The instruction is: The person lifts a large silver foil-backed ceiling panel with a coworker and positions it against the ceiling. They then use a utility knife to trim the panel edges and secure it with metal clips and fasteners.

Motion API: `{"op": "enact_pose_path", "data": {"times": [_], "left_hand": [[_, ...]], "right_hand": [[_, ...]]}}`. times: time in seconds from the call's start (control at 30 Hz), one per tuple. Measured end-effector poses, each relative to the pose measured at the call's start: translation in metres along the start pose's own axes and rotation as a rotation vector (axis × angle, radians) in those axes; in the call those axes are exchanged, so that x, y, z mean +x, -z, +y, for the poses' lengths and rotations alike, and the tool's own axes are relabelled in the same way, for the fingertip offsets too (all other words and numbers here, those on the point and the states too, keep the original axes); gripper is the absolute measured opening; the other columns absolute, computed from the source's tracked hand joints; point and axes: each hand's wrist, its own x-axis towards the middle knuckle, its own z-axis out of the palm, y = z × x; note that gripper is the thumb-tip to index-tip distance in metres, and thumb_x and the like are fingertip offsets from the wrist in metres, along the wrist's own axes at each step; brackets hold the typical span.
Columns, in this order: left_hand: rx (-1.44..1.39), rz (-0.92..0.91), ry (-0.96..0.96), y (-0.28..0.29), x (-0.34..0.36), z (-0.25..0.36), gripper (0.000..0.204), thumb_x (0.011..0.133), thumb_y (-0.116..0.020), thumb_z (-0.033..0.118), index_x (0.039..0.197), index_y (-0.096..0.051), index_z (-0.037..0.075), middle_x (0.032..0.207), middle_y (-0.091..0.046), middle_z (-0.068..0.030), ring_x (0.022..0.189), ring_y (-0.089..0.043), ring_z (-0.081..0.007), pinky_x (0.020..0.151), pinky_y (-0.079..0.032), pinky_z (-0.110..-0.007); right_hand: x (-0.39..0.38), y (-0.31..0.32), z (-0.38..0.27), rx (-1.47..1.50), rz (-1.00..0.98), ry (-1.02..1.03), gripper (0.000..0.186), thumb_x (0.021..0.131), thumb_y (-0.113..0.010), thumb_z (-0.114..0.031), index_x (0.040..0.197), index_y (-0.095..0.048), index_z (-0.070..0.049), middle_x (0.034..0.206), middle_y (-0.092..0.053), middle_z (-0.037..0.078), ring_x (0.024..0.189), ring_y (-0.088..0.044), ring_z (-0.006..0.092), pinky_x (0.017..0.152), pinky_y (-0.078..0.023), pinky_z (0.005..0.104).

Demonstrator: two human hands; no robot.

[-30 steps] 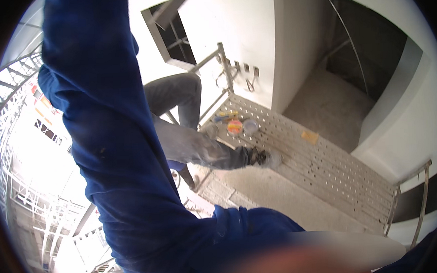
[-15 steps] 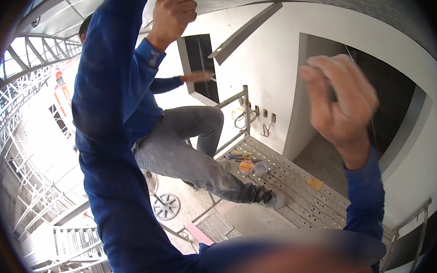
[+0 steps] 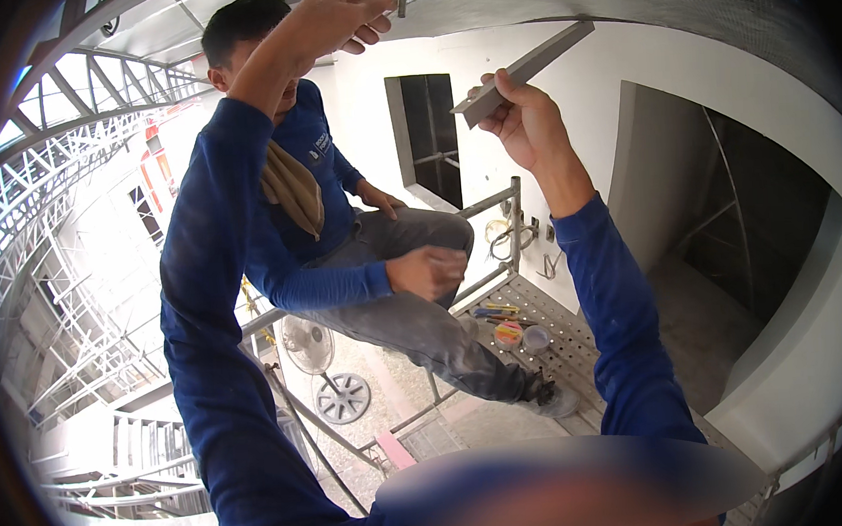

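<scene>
A: Identify all printed marks in view.

B: One mark: a small white print on the chest of the co-worker's blue shirt.

A: Specify the layout.

B: A compact emblem, with short lines of lettering beside it. The print runs at a slant across the cloth.

A: State the legibility.

B: The lettering is too small for a sure reading. No other text, number or sign can be read.
</scene>
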Motion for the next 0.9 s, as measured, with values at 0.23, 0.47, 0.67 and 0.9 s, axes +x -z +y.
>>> {"op": "enact_pose_path", "data": {"times": [0.23, 0.47, 0.67, 0.9], "left_hand": [[-0.164, -0.034, 0.047, -0.006, 0.018, 0.004, 0.024, 0.102, -0.065, 0.022, 0.092, -0.073, 0.002, 0.084, -0.071, -0.0036, 0.073, -0.066, -0.0105, 0.066, -0.053, -0.025], [-0.592, -0.258, 0.029, -0.007, 0.032, -0.025, 0.024, 0.099, -0.072, 0.028, 0.098, -0.070, 0.004, 0.085, -0.070, -0.0028, 0.073, -0.067, -0.0102, 0.065, -0.055, -0.024], [-0.728, -0.393, 0.004, -0.012, 0.038, -0.037, 0.029, 0.099, -0.071, 0.035, 0.106, -0.069, 0.007, 0.095, -0.071, -0.0038, 0.087, -0.069, -0.0132, 0.076, -0.059, -0.028], [-0.818, -0.422, -0.022, -0.025, 0.042, -0.040, 0.036, 0.100, -0.069, 0.036, 0.115, -0.068, 0.004, 0.105, -0.072, -0.0076, 0.103, -0.070, -0.0204, 0.090, -0.060, -0.035]], "right_hand": [[0.031, -0.009, 0.006, 0.181, -0.183, 0.054, 0.028, 0.102, -0.065, -0.019, 0.115, -0.065, 0.007, 0.106, -0.072, 0.020, 0.097, -0.075, 0.0272, 0.085, -0.066, 0.0370], [0.051, -0.032, -0.004, 0.190, -0.231, 0.131, 0.030, 0.101, -0.068, -0.022, 0.117, -0.066, 0.003, 0.107, -0.072, 0.015, 0.101, -0.071, 0.0234, 0.082, -0.064, 0.0285], [0.058, -0.041, 0.003, 0.183, -0.154, 0.131, 0.030, 0.101, -0.068, -0.023, 0.116, -0.066, 0.003, 0.108, -0.070, 0.015, 0.099, -0.070, 0.0229, 0.082, -0.062, 0.0288], [0.072, -0.044, 0.001, 0.226, -0.203, 0.197, 0.033, 0.104, -0.062, -0.021, 0.120, -0.059, 0.009, 0.110, -0.067, 0.020, 0.099, -0.071, 0.0268, 0.083, -0.066, 0.0295]]}}
